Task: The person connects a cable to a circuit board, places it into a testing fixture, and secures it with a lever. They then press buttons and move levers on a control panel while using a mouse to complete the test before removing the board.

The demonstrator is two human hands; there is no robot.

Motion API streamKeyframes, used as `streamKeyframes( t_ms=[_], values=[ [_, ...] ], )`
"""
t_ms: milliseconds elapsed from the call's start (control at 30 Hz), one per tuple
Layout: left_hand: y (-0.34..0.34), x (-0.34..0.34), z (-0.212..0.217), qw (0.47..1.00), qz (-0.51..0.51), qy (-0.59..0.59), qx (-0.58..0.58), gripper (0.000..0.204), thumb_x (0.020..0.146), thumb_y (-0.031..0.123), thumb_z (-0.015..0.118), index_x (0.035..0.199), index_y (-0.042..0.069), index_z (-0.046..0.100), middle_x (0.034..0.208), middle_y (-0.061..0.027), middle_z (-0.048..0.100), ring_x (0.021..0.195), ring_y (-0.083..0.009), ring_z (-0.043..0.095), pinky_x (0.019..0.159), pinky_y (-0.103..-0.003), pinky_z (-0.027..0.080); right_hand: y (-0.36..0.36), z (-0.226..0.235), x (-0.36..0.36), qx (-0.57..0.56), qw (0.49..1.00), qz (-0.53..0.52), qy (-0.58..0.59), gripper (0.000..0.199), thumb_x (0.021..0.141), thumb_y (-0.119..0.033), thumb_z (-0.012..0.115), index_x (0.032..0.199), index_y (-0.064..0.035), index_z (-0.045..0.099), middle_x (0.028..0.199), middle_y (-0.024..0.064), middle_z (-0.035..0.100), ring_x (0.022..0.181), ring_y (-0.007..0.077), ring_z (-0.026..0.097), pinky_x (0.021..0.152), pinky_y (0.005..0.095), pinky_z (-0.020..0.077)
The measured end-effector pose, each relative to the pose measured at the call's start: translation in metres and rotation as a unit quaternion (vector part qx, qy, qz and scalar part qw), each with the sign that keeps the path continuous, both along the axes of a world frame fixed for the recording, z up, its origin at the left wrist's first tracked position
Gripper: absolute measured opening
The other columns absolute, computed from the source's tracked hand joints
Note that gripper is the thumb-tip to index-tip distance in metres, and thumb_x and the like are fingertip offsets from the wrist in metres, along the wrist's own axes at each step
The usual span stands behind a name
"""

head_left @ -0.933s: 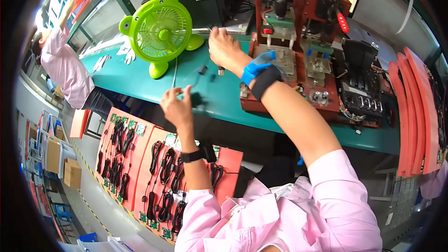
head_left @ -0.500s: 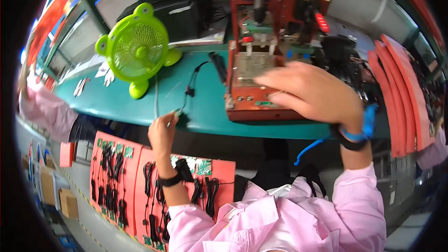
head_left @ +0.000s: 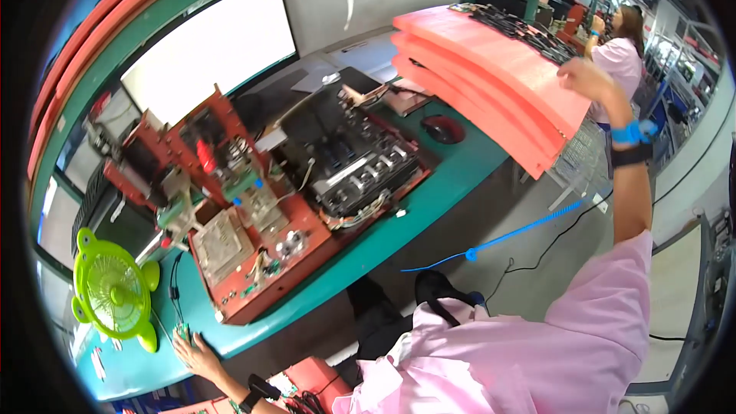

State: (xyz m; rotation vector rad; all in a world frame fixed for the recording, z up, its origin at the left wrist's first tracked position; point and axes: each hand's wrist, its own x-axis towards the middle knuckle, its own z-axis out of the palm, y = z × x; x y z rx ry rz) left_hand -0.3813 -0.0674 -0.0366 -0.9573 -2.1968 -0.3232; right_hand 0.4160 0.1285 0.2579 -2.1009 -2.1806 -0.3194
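My left hand (head_left: 198, 356) is low at the left, over the front of the green bench. Its fingertips pinch a small green circuit board (head_left: 182, 331), from which a black cable (head_left: 175, 291) runs back across the bench top. Far to the right, my right hand (head_left: 589, 80) reaches over the near end of a stack of pink-red foam sheets (head_left: 491, 65). Its fingers are bent but apart, close to the black cables (head_left: 529, 34) lying along the top sheet. I see nothing held in that hand.
A red test fixture (head_left: 268, 261) stands on the bench (head_left: 399, 230), beside a black device with exposed parts (head_left: 360, 176). A green fan (head_left: 115, 284) is at the left, a mouse (head_left: 443, 129) near the foam. A blue coiled cord (head_left: 521, 226) hangs below; another person (head_left: 617, 61) stands beyond.
The view has swung to the right. My right hand has left the red fixture for the foam stack. My left hand stays at the small circuit board by the fan.
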Motion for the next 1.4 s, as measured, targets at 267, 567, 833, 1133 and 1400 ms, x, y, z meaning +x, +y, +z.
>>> streamKeyframes(
  t_ms=[267,567,833,1133,1400],
  values=[
    [-0.034,-0.01,-0.009,0.99,-0.09,-0.058,0.088,0.038,0.087,0.03,0.049,0.114,0.002,0.052,0.118,-0.0176,0.05,0.107,-0.0353,0.048,0.087,-0.039,0.04,0.118,-0.061,0.172,0.107,0.982,-0.158,-0.003,0.034,0.072,-0.021,0.055,0.098,0.0001,0.058,0.093,0.0212,0.06,0.09,0.0349,0.058,0.077,0.0427,0.0456],
    [-0.077,0.019,-0.015,0.985,-0.044,-0.163,0.046,0.033,0.087,0.026,0.05,0.105,-0.001,0.056,0.105,-0.017,0.057,0.098,-0.0322,0.053,0.083,-0.038,0.041,0.128,-0.065,0.136,0.005,0.956,-0.282,0.081,0.031,0.074,-0.023,0.054,0.096,0.0,0.057,0.096,0.0226,0.059,0.094,0.0335,0.057,0.074,0.0417,0.0457],
    [-0.079,0.024,-0.025,0.981,-0.035,-0.177,0.07,0.031,0.087,0.025,0.05,0.103,-0.001,0.057,0.102,-0.0157,0.058,0.094,-0.0314,0.054,0.082,-0.037,0.041,0.117,-0.071,0.143,0.077,0.959,-0.262,-0.077,0.024,0.072,-0.018,0.051,0.087,-0.0007,0.06,0.092,0.02,0.061,0.09,0.0346,0.058,0.073,0.0431,0.046],
    [-0.089,0.025,-0.016,0.979,-0.049,-0.182,0.073,0.03,0.087,0.023,0.05,0.097,-0.003,0.059,0.096,-0.0171,0.06,0.089,-0.0317,0.055,0.08,-0.037,0.042,0.12,-0.041,0.145,0.009,0.992,-0.092,0.082,0.012,0.068,-0.01,0.054,0.074,-0.0019,0.061,0.078,0.0129,0.063,0.072,0.0232,0.061,0.067,0.0323,0.0469],
    [-0.065,0.089,0.071,0.943,-0.151,-0.096,0.28,0.023,0.09,0.015,0.047,0.098,-0.003,0.059,0.092,-0.0142,0.062,0.082,-0.0225,0.06,0.071,-0.031,0.047,0.105,0.051,-0.037,-0.003,0.782,0.305,0.544,0.04,0.076,-0.001,0.05,0.116,-0.0036,0.053,0.099,0.0024,0.059,0.082,0.0076,0.054,0.076,0.0187,0.0408]
  ],
)
